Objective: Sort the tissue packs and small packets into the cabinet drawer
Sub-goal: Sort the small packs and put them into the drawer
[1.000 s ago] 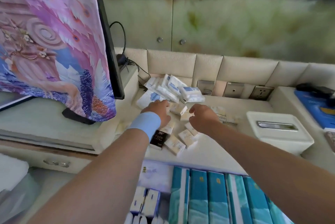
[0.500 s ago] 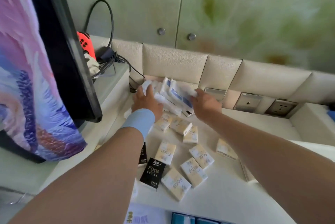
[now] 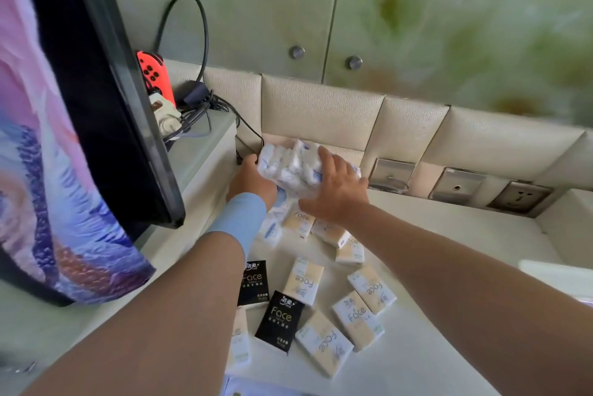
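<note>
A heap of white-and-blue tissue packs (image 3: 290, 167) lies at the back of the cream counter (image 3: 449, 267), against the padded wall. My left hand (image 3: 252, 180), with a blue wristband, grips the heap from its left side. My right hand (image 3: 335, 188) presses on it from the right and top. Nearer me, several beige "Face" packets (image 3: 303, 280) lie scattered flat, with two black "Face" packets (image 3: 279, 322) among them. The drawer is out of view.
A screen draped in a pink and purple cloth (image 3: 64, 139) stands at the left. Behind it are a red controller (image 3: 152, 73) and black cables (image 3: 199, 100). Wall sockets (image 3: 455, 187) sit at the back right, green cabinet doors (image 3: 324, 10) above.
The view has moved closer to the back wall. Both hands have closed in on the white-and-blue heap and bunched it together; the right hand now lies over its top.
</note>
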{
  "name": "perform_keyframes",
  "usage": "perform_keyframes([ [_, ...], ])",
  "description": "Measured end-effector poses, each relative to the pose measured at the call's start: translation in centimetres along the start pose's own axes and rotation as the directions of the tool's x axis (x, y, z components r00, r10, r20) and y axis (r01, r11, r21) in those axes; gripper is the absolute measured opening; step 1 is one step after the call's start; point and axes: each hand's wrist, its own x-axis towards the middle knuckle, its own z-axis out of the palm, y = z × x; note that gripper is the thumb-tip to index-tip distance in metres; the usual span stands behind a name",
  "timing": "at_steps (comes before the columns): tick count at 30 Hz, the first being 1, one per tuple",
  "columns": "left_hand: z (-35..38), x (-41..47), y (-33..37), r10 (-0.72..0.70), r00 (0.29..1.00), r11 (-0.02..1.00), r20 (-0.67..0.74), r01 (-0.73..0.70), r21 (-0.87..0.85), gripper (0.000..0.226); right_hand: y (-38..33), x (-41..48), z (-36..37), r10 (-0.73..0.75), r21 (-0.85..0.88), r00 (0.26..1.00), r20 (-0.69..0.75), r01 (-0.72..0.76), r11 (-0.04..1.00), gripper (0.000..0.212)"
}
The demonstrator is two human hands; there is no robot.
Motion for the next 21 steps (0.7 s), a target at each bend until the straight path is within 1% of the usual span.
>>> perform_keyframes([
  [2,-0.1,-0.2,-0.5,-0.020,1.000,0.988,-0.002,0.020,0.151,0.058,-0.1,0.4,0.4,0.013,-0.009,0.997,-0.074,-0.014,1.000,0.098],
  [3,-0.1,-0.3,-0.9,-0.049,0.999,0.973,0.007,0.046,0.226,0.062,-0.2,0.6,0.5,0.019,-0.014,0.995,-0.101,-0.020,1.000,0.094],
  [4,0.0,-0.3,-1.2,-0.079,0.997,0.960,0.023,0.070,0.271,0.065,-0.4,0.8,0.5,0.016,-0.030,0.993,-0.116,-0.020,0.999,0.091],
  [5,-0.1,-0.4,-1.6,-0.101,0.994,0.954,0.038,0.086,0.289,0.065,-0.5,1.0,0.6,0.003,-0.053,0.992,-0.127,-0.010,0.999,0.087],
  [8,-0.3,-0.4,-2.2,-0.091,0.995,0.938,0.050,0.069,0.339,0.043,-0.4,1.1,0.8,-0.066,-0.093,0.983,-0.174,0.050,0.994,0.074],
  [10,-0.5,-0.5,-1.8,-0.077,0.996,0.922,0.039,0.056,0.382,0.039,0.0,1.0,0.5,-0.099,-0.081,0.976,-0.192,0.085,0.993,0.066],
  [12,-0.8,-0.7,-1.4,-0.068,0.997,0.924,0.032,0.051,0.379,0.037,0.2,1.0,0.1,-0.108,-0.058,0.976,-0.190,0.099,0.993,0.058],
  [14,-0.9,-1.0,-0.9,-0.062,0.998,0.931,0.028,0.048,0.362,0.036,0.0,0.8,-0.1,-0.120,-0.057,0.976,-0.181,0.111,0.992,0.056],
  [16,-0.9,-1.5,-0.7,-0.083,0.996,0.937,0.029,0.069,0.341,0.039,-0.4,0.6,-0.3,-0.133,-0.076,0.981,-0.139,0.124,0.989,0.061],
  [19,-1.0,-2.5,-0.4,-0.104,0.994,0.949,0.032,0.090,0.301,0.051,-1.2,0.1,-0.6,-0.143,-0.118,0.986,-0.086,0.133,0.984,0.072],
  [21,-1.3,-3.1,-0.4,-0.107,0.993,0.954,0.044,0.090,0.285,0.053,-1.6,-0.3,-1.1,-0.140,-0.147,0.985,-0.096,0.125,0.981,0.070],
])
